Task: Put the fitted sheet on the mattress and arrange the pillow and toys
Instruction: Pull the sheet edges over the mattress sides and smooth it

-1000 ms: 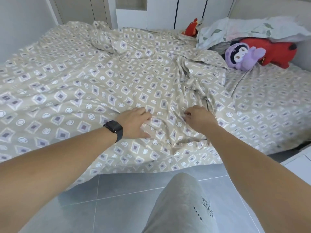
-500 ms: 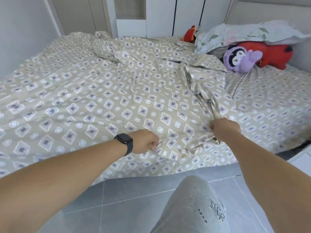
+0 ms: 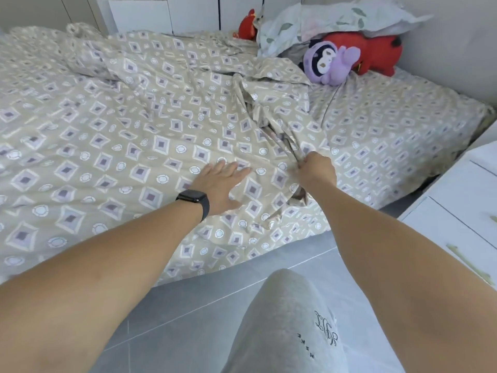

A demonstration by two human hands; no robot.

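A beige fitted sheet [image 3: 129,135] with a diamond print lies rumpled over the mattress [image 3: 403,130], bunched in folds near the middle. My left hand [image 3: 220,181], a black watch on its wrist, lies flat on the sheet with straight fingers. Just to its right, my right hand [image 3: 317,170] grips a gathered fold of the sheet. At the head of the bed lie a floral pillow [image 3: 336,20], a purple plush toy [image 3: 328,61], a large red plush toy [image 3: 376,52] under the pillow, and a small red toy [image 3: 247,26] farther back.
A white drawer unit [image 3: 462,208] stands close to the bed's right side. White wardrobe doors [image 3: 193,12] line the far wall. Grey floor tiles [image 3: 166,327] run along the near edge of the bed, and my grey-clad knee [image 3: 285,327] is raised in front.
My left hand has let go of the sheet and now lies flat on it, farther in. My right hand still grips the gathered fold. The view has shifted left.
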